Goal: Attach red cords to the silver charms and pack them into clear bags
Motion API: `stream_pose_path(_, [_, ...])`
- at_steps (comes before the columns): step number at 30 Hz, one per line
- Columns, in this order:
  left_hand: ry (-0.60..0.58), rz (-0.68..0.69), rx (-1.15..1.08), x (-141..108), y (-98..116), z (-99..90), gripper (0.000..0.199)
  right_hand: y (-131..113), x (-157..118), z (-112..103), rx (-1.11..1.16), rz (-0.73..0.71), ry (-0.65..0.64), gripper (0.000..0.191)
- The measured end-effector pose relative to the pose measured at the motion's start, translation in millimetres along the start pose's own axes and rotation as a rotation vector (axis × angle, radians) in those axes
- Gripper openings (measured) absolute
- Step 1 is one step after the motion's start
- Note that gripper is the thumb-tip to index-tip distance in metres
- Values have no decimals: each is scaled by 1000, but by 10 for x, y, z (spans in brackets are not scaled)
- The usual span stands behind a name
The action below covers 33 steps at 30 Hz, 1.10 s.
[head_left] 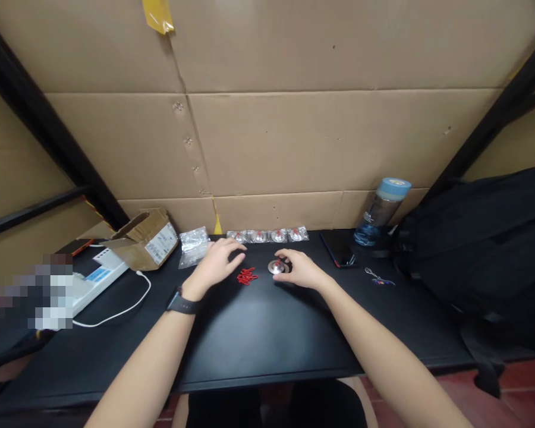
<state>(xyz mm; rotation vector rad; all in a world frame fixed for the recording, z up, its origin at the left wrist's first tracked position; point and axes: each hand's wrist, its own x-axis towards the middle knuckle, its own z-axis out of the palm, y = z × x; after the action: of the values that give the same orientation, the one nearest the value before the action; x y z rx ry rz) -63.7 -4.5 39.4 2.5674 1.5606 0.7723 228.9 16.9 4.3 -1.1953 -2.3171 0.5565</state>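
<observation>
My right hand [298,269] has its thumb and fingers round a shiny round metal disc [276,267] with a red piece at its middle, which sits on the black table. My left hand [220,260] hovers with fingers apart, holding nothing, beside the clear plastic bags [193,246]. Between the hands lies a small pile of red cords [246,276]. Behind them, several similar discs in clear wrappers [267,236] form a row along the cardboard wall.
An open cardboard box [149,241], a white power strip [98,282] and a white cable [136,306] are at left. To the right are a phone [339,249], a blue-lidded bottle [381,211], a small keychain [380,278] and a black backpack [481,255].
</observation>
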Motion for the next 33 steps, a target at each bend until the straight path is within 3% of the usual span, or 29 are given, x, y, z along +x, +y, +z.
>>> stream_pose_path(6, [-70, 77, -40, -16, 254, 233, 22, -55, 49, 156, -81, -10, 49, 39])
stream_pose_path(15, [-92, 100, -60, -17, 260, 267, 19, -48, 54, 126, -150, 23, 1, 41])
stream_pose_path(21, [-91, 89, -64, -11, 233, 292, 18, -148, 33, 120, -212, -34, 43, 39])
stream_pose_path(24, [-102, 87, -71, -8, 230, 298, 19, -169, 53, 127, -1, -13, 146, 40])
stream_pose_path(27, [-68, 84, -150, 0, 285, 312, 21, -198, 85, 146, 450, 64, 244, 42])
stream_pose_path(30, [26, 64, -262, 7, 393, 345, 21, -249, 89, 165, 831, 72, 227, 52])
stream_pose_path(33, [80, 61, -297, 4, 496, 388, 14, -295, 60, 173, 951, 22, 188, 51])
